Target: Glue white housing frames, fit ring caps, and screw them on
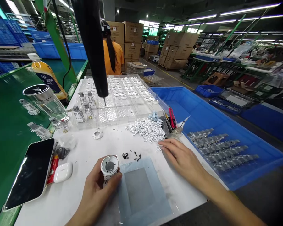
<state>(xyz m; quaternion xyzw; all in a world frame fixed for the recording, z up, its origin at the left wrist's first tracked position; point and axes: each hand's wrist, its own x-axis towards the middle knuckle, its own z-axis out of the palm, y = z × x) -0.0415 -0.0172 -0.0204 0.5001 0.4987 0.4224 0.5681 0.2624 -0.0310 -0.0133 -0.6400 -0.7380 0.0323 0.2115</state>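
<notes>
My left hand is closed round a white round housing, its hollow cup facing up with small holes in its floor. My right hand rests low over the table with fingers stretched out. Its fingertips are beside a few loose white pins, just in front of a heap of small white pins; nothing shows held between them. Between the hands lie small black screws and a pale blue mat. A white ring lies flat beyond my left hand.
A black power screwdriver hangs over a clear tray of white rings. Grey-and-white assemblies stand at left, near a bottle, glass flask and phone. A blue bin holds more assemblies. A person is ahead.
</notes>
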